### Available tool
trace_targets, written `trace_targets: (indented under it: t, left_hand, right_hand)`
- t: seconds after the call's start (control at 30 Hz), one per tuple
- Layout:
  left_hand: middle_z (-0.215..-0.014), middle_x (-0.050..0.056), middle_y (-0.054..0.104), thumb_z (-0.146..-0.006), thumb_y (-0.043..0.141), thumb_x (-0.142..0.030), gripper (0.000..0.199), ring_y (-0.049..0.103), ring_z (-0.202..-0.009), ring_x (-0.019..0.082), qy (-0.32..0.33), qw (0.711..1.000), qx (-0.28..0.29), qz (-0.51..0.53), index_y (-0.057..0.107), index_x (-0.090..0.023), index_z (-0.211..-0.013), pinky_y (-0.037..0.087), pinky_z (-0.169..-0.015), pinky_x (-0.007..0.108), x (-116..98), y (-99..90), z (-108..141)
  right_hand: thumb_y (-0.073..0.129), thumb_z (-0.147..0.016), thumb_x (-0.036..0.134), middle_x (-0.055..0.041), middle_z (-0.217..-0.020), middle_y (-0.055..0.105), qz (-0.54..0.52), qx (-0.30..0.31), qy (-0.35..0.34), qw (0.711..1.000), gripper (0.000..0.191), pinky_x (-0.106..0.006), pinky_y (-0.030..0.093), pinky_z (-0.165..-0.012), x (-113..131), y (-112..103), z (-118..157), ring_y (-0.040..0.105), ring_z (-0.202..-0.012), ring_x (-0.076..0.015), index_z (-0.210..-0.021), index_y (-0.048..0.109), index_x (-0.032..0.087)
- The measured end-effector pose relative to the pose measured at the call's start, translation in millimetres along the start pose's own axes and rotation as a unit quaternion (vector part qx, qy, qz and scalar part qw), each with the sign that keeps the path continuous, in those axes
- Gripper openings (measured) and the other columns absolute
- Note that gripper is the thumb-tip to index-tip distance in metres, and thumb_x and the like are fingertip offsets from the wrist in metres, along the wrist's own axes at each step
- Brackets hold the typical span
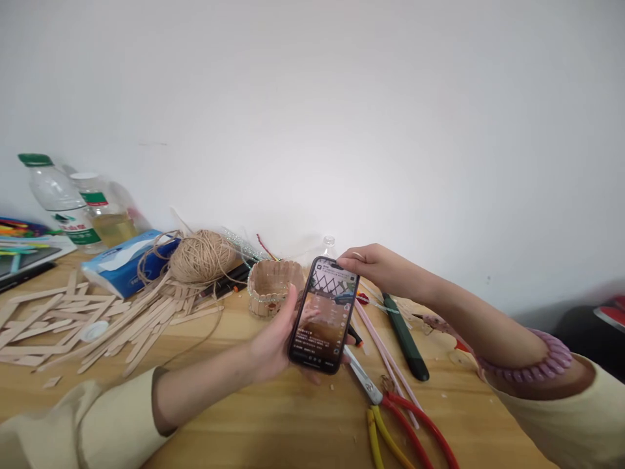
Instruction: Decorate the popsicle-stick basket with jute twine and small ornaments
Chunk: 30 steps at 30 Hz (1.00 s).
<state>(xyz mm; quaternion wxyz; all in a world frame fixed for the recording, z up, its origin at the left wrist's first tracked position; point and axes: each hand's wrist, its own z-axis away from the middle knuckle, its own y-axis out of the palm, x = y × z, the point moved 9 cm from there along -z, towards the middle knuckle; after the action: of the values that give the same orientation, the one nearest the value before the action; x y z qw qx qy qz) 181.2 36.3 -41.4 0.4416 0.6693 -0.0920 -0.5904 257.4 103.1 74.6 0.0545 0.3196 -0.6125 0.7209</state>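
Note:
A black smartphone point(322, 316) is held upright, slightly tilted, above the table, its lit screen showing a picture with text below. My left hand point(280, 342) wraps around its lower left side, thumb along the edge and fingers behind. At the top right corner, my right hand point(374, 264) grips the phone between thumb and fingers. Just behind my left thumb stands a small round basket point(263, 286) of wooden sticks with a sparkly trim. Scissors with red handles point(415, 417) lie below the phone, beside yellow-handled pliers or scissors point(378, 433).
Loose craft sticks point(97, 319) cover the table's left side, near a ball of twine point(202, 256), a blue tissue pack point(127, 264) and two bottles point(61, 202). To the right lie a dark green cutter-like tool point(405, 339) and pink straws point(378, 352). A white wall point(312, 117) rises behind.

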Motion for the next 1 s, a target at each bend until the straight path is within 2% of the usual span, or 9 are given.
trace_targets:
  t: [0.23,0.37,0.47,0.53,0.6,0.77,0.9,1.0]
  left_hand:
    - [-0.100,0.018,0.070,-0.086,0.010,-0.070,0.083,0.068,-0.080,0.022,0.000,1.000,-0.008,-0.011,0.060,-0.012,-0.118,0.053,-0.053,0.023,-2,-5.7,-21]
    - [-0.113,0.016,0.065,-0.086,0.015,-0.069,0.074,0.065,-0.095,0.026,-0.002,0.999,-0.038,-0.034,0.053,-0.018,-0.125,0.052,-0.051,0.024,1,-11.5,-27]
    - [-0.126,0.016,0.057,-0.086,0.018,-0.070,0.073,0.056,-0.111,0.029,-0.026,0.995,-0.087,-0.046,0.053,-0.016,-0.121,0.052,-0.051,0.023,9,-25.6,-29]
    - [-0.131,0.016,0.053,-0.086,0.018,-0.070,0.072,0.054,-0.113,0.028,-0.036,0.993,-0.104,-0.045,0.054,-0.015,-0.116,0.052,-0.052,0.023,13,-33.5,-29]
    - [-0.131,0.015,0.053,-0.086,0.016,-0.070,0.071,0.056,-0.109,0.027,-0.043,0.993,-0.102,-0.042,0.054,-0.016,-0.113,0.052,-0.053,0.023,16,-36.6,-30]
    - [-0.112,0.015,0.062,-0.086,0.015,-0.070,0.072,0.063,-0.092,0.022,-0.063,0.991,-0.105,-0.044,0.055,-0.015,-0.109,0.051,-0.052,0.023,21,-35.7,-30]
    - [-0.101,0.012,0.064,-0.085,0.021,-0.071,0.070,0.063,-0.085,0.020,-0.074,0.990,-0.103,-0.064,0.058,-0.016,-0.105,0.050,-0.052,0.021,26,-33.8,-30]
    - [-0.095,0.009,0.064,-0.079,0.035,-0.075,0.067,0.063,-0.081,0.019,-0.079,0.988,-0.106,-0.074,0.060,-0.016,-0.102,0.049,-0.052,0.021,30,-35.3,-32]
  right_hand:
    - [0.036,-0.080,0.054,0.0019,-0.062,0.040,0.017,-0.032,0.015,0.999,0.040,-0.028,0.034,-0.060,-14,-13,2,0.038,-0.060,-0.0137,-0.062,0.045,0.020]
    - [0.038,-0.082,0.047,0.0002,-0.063,0.048,0.048,-0.057,0.031,0.997,0.035,-0.029,0.035,-0.060,-30,-26,2,0.043,-0.062,-0.0151,-0.065,0.052,0.019]
    - [0.040,-0.086,0.039,-0.0012,-0.067,0.056,0.077,-0.093,0.046,0.992,0.032,-0.030,0.038,-0.065,-49,-45,1,0.050,-0.068,-0.0168,-0.070,0.057,0.017]
    - [0.041,-0.090,0.037,-0.0007,-0.070,0.059,0.094,-0.118,0.061,0.987,0.032,-0.030,0.041,-0.068,-65,-61,0,0.055,-0.070,-0.0163,-0.073,0.059,0.017]
    - [0.044,-0.093,0.038,-0.0004,-0.077,0.062,0.115,-0.144,0.080,0.980,0.031,-0.031,0.046,-0.070,-80,-77,-2,0.058,-0.073,-0.0155,-0.079,0.060,0.015]
    - [0.052,-0.092,0.035,-0.0038,-0.099,0.064,0.183,-0.196,0.127,0.955,0.024,-0.037,0.051,-0.077,-114,-109,-10,0.062,-0.086,-0.0176,-0.100,0.061,0.015]
    - [0.053,-0.092,0.032,-0.0062,-0.109,0.061,0.228,-0.208,0.139,0.941,0.023,-0.040,0.051,-0.081,-137,-115,-20,0.061,-0.093,-0.0190,-0.108,0.059,0.016]
    - [0.054,-0.092,0.032,-0.0066,-0.112,0.061,0.248,-0.208,0.132,0.937,0.023,-0.041,0.051,-0.082,-152,-110,-26,0.061,-0.095,-0.0193,-0.109,0.059,0.017]
